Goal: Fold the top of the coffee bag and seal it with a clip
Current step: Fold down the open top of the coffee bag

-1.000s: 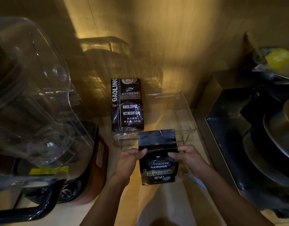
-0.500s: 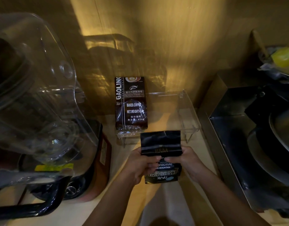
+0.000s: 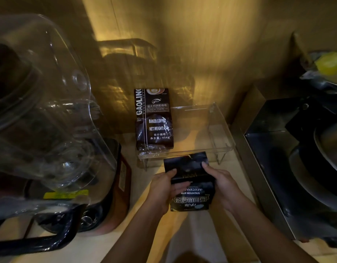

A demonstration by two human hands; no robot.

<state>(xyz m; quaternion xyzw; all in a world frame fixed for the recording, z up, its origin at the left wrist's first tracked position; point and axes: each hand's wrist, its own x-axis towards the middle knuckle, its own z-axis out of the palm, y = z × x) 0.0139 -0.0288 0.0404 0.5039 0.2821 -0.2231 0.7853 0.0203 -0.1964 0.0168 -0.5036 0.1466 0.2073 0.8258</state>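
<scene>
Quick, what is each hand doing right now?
Left hand: closed on the left side of the Blue Mountain coffee bag.
Right hand: closed on the bag's right side, fingers on its top flap.

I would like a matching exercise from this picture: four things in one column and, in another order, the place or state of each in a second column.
Things
1. Blue Mountain coffee bag
2. Gaolin coffee bag
3. blender jar
4. yellow object

Places or states
A. far right, up at the frame edge
B. standing in the clear acrylic tray
C. held between the left hand and the right hand
D. transparent, filling the left side

Pairs: 1-C, 2-B, 3-D, 4-A
</scene>
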